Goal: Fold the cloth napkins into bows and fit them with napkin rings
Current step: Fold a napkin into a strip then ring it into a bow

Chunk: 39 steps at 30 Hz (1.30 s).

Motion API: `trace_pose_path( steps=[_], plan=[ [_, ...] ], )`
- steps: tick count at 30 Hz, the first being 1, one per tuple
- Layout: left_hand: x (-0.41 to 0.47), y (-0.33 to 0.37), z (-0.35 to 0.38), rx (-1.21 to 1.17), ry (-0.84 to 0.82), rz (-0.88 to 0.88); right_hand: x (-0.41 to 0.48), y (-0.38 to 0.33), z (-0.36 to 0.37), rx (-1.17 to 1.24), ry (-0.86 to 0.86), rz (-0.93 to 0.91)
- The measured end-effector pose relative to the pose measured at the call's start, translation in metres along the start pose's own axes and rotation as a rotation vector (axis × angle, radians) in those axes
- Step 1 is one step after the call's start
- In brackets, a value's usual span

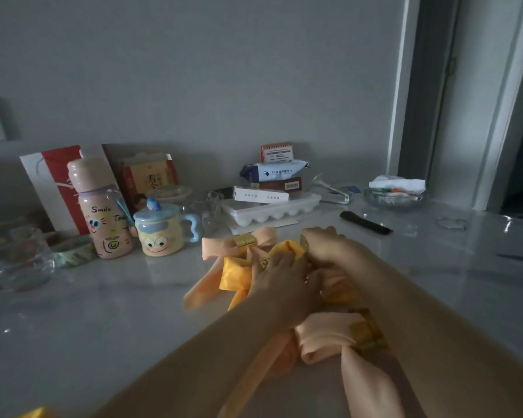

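Head: yellow napkin (235, 274) mostly under hands (281, 276)

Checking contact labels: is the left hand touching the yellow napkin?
Touching. The head view shows the left hand lying on the yellow napkin, fingers curled over its middle with no gap.

Your single head camera looks forward and down, close over your left hand (280, 277) and right hand (329, 247); the worktop (103, 312) runs toward the wall (194, 70) at 12 o'clock.
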State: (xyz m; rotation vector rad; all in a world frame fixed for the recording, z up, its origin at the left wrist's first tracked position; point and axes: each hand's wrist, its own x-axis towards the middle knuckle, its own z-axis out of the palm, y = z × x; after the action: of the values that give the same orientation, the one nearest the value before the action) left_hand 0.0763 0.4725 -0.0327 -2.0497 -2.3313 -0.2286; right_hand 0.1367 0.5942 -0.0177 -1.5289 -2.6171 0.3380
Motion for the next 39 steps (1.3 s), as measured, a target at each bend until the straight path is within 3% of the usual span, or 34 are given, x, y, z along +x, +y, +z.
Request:
trace_pose_path(
  steps=[8, 13, 16, 21, 26, 28, 31, 34, 39],
  plan=[
    [-0.016, 0.0, -0.019, -0.066, 0.102, 0.037, -0.01, 0.005, -0.011, 0.198, 0.117, -0.026],
    [-0.059, 0.022, -0.025, -0.039, -0.032, 0.19, -0.052, 0.023, -0.029, 0.344, 0.129, -0.127],
    [-0.078, 0.025, -0.022, -0.06, 0.003, 0.206, -0.075, 0.028, -0.032, 0.347, 0.152, -0.16],
    [-0.113, 0.019, -0.028, -0.249, 0.004, 0.064, -0.116, 0.032, -0.041, 0.404, 0.162, -0.243],
    [-0.13, -0.002, -0.044, -0.219, -0.083, -0.045, -0.136, 0.024, -0.05, 0.45, 0.179, -0.25],
    [-0.136, -0.002, -0.048, -0.252, 0.007, -0.039, -0.147, 0.011, -0.051, 0.526, 0.148, -0.29],
    [-0.15, -0.007, -0.067, -0.42, 0.268, -0.09, -0.173, -0.023, -0.053, 0.6, 0.073, -0.372],
    [-0.181, -0.019, -0.091, -0.629, 0.315, -0.09, -0.208, -0.062, -0.054, 0.697, -0.016, -0.48],
    [-0.245, -0.05, -0.105, -0.5, 0.415, -0.015, -0.264, -0.118, -0.043, 0.926, -0.33, -0.522]
  ],
)
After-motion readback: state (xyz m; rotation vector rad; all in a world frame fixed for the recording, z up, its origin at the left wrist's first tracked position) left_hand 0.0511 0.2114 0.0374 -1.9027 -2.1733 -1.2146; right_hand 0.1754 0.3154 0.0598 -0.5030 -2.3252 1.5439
